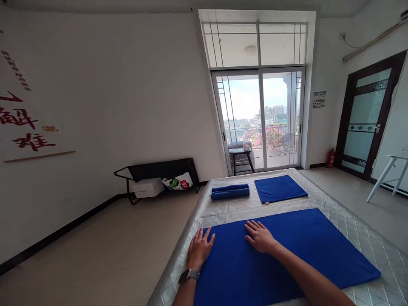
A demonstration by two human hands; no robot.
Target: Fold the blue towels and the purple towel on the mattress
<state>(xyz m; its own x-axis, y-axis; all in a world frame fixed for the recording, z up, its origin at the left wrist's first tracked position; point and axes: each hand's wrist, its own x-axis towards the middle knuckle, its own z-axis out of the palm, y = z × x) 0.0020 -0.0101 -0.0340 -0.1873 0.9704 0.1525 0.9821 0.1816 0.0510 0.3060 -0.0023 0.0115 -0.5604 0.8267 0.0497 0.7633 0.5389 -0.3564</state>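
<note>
I've both palms down, left hand (pixel 198 250) and right hand (pixel 259 239), fingers spread, gripping nothing, probably to smooth the big blue cloth (pixel 242 272); it's flat on the quilted cover (pixel 366 233), rolled cloth (pixel 230 192) and smaller cloth (pixel 280 189) beyond, seemingly parked clear.

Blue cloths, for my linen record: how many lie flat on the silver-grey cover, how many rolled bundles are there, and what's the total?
Flat: 2 (large cloth under the left hand and right hand; smaller cloth)
Rolled bundle: 1
Total: 3
</note>
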